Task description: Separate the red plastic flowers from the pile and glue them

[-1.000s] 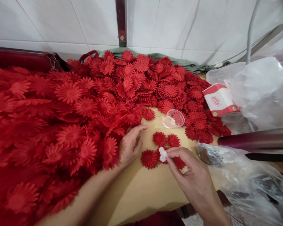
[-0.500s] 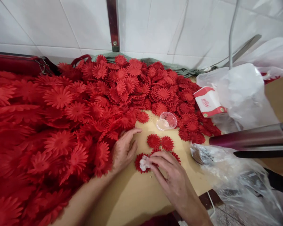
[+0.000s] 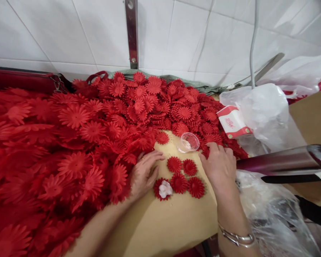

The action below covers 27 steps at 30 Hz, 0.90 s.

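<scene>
My left hand (image 3: 147, 171) rests at the edge of a large heap of red artificial flower pieces (image 3: 75, 164), its fingers loosely stretched and holding nothing. My right hand (image 3: 220, 164) is over the right part of the heap, beside a small clear plastic cup (image 3: 189, 142) with whitish stuff inside. Its fingers bend down among the red pieces and the fingertips are hidden. Between my hands several red flower pieces lie on the tan tabletop (image 3: 149, 228). The nearest left flower piece (image 3: 157, 185) carries a soft white lump (image 3: 165, 189).
A red-and-white box (image 3: 234, 121) and white plastic bags (image 3: 270, 110) stand right of the heap. A dark metallic flask (image 3: 283, 159) lies farther right, above a clear plastic bag (image 3: 273, 210). A red bag (image 3: 21, 82) sits back left, against the tiled wall (image 3: 107, 32).
My right hand has let go of the white lump, leaving it on the flower piece, and moved up and right to the heap. My left hand has stayed nearly still.
</scene>
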Available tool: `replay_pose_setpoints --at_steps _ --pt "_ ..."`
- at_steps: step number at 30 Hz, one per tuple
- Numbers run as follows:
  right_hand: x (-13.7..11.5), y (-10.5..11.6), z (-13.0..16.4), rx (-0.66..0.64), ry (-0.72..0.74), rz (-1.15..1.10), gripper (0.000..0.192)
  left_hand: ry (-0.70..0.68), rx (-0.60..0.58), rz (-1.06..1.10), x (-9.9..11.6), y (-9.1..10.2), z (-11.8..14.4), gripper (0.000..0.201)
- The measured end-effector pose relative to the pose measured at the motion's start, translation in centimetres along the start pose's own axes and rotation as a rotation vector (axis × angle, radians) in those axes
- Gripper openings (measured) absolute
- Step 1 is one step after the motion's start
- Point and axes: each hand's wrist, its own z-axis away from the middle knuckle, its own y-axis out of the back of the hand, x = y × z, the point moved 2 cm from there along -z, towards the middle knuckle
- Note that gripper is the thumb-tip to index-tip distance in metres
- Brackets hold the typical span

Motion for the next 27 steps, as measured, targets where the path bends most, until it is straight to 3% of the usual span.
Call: replay_pose_setpoints --at_steps 3,12,20,27 --pt "-0.5 -0.4 -0.7 -0.081 -0.073 0.095 0.039 0.015 -0.004 -0.004 0.0 0.1 0.0 0.035" --pt "-0.9 -1.4 -0.1 -0.137 -0.019 0.106 0.041 0.017 -0.009 -0.002 0.1 0.2 0.0 0.034" --pt "-0.3 -2.3 0.2 -0.045 -0.027 -0.012 0.05 0.016 -0.017 -0.014 0.3 0.2 -0.1 0.033" --pt "-0.1 -2.6 1.0 -0.075 0.039 -0.055 0.048 0.048 0.059 -0.033 -0.3 -0.1 0.0 0.035"
